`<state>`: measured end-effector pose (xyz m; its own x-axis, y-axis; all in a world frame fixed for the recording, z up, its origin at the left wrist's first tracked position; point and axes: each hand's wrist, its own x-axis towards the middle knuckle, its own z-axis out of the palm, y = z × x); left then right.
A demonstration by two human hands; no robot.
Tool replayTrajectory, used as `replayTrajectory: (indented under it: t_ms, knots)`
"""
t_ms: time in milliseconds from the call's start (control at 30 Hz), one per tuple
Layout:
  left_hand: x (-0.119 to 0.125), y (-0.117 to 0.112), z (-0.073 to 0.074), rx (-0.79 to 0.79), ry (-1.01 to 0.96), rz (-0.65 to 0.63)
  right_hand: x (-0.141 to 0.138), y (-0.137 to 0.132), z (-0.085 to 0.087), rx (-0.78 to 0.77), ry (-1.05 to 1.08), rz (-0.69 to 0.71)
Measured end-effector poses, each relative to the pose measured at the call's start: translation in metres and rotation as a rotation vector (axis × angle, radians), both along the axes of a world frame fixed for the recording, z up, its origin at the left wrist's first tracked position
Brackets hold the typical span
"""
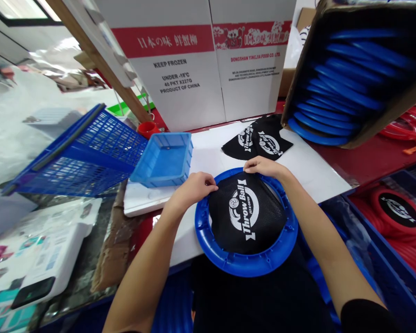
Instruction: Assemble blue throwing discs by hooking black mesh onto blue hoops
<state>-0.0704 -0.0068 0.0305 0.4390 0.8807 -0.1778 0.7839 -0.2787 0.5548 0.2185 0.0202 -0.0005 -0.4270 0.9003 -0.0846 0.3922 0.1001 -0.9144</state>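
Both hands, left hand (194, 187) and right hand (263, 166), pinch the black mesh (246, 212) over the blue ring (244, 263); uneven pulling might pop it off the far rim

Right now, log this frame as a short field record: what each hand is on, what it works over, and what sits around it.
left hand: pinching the edge of the black mesh cloth
right hand: gripping the cloth's far edge at the blue ring
cloth: printed "Throw Ball", lying inside the ring
surface: white board
behind: spare black cloths
left: small blue tray, blue basket
right: carton of blue rings
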Motion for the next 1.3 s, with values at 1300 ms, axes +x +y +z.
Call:
replayTrajectory:
  t_ms: [1300]
  knots:
    - [0.001,-0.001,-0.011,0.185,0.05,-0.127,0.001,-0.019,0.005,0.337,-0.127,0.265]
